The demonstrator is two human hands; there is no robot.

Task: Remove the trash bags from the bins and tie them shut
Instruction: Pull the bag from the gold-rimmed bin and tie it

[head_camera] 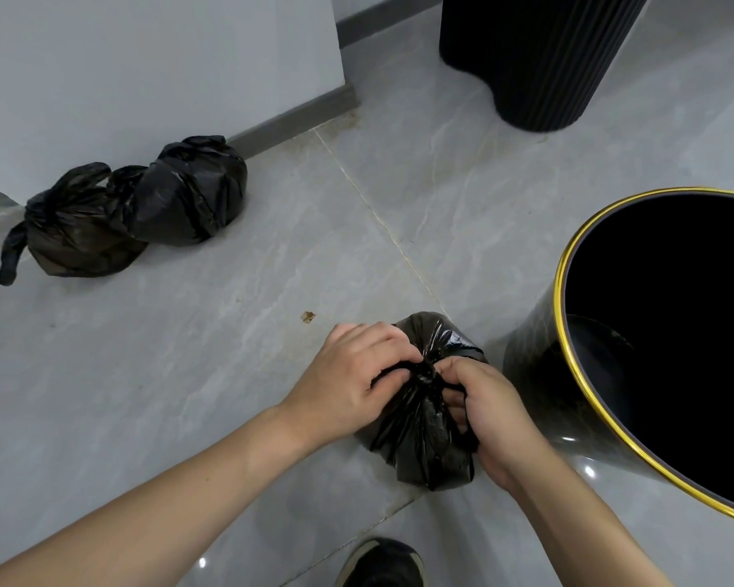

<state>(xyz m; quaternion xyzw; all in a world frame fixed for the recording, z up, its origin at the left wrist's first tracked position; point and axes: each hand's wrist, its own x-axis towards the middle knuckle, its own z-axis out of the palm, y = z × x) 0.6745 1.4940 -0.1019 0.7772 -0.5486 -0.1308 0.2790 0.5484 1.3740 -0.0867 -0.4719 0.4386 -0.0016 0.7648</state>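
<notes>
Tying stage under way. The black trash bag [424,421] sits on the floor [229,332] beside the gold-rimmed bin [568,332], directly between both hands. Left hand [348,383] and right hand [492,413] each pinch gathered plastic at the knot [424,372]. Judged next: pull ends apart to cinch. Two tied bags [187,192] lie well apart, by the wall.

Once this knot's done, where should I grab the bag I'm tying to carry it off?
Probably by the gathered neck just under the knot, coming from above. The bag sits on the floor with its twisted top pointing up between the left hand and right hand, so that narrow bunch gives a firm grip, unlike the slick, bulging sides.
</notes>
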